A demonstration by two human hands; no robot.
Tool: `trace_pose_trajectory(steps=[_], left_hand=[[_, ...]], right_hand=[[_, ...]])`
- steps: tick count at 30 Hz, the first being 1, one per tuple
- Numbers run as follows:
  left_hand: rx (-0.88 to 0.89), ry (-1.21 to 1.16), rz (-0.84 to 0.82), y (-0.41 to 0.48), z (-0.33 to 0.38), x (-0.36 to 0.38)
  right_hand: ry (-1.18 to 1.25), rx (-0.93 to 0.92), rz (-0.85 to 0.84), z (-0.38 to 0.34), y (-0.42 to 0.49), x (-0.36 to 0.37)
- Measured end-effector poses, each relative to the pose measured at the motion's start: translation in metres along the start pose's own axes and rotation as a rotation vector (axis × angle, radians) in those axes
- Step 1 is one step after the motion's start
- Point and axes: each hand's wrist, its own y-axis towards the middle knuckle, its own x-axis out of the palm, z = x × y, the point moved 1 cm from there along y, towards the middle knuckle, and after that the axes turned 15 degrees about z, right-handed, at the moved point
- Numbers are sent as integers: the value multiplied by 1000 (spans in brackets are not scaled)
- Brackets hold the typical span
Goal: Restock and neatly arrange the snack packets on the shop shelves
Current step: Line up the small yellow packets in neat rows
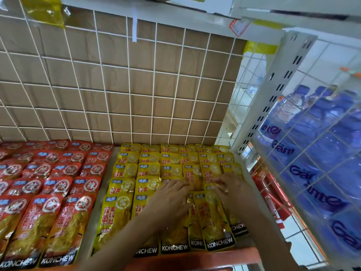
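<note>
Yellow snack packets (125,187) lie in overlapping rows on the right part of the shelf (197,258). Red snack packets (58,222) of the same brand fill the left part. My left hand (168,202) rests flat on the yellow packets near the middle, fingers spread and pointing right. My right hand (229,184) lies on the yellow rows at the right, fingers spread and blurred, pressing on the packets. A front yellow packet (214,222) sits tilted just below both hands. Neither hand visibly grips a packet.
A white wire grid (117,85) over brown board backs the shelf. An upper shelf edge (175,18) with a price tag (239,27) hangs overhead. A slotted white upright (277,89) and wire side panel separate blue water bottle packs (316,145) on the right.
</note>
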Motion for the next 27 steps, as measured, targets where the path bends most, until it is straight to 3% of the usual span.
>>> trace_pose_trajectory(steps=[3,9,14,27], left_hand=[[26,53,-20,7,8,6],[31,65,-106,9,15,11],[41,31,-68,7,16,14],[30,38,-73,4,17,17]], right_hand=[[-122,-130,62,3,-12,1],[-123,-107,-63,6,-27,9],[106,89,-58,5,-27,9],[358,453,33,25,-20,-2]])
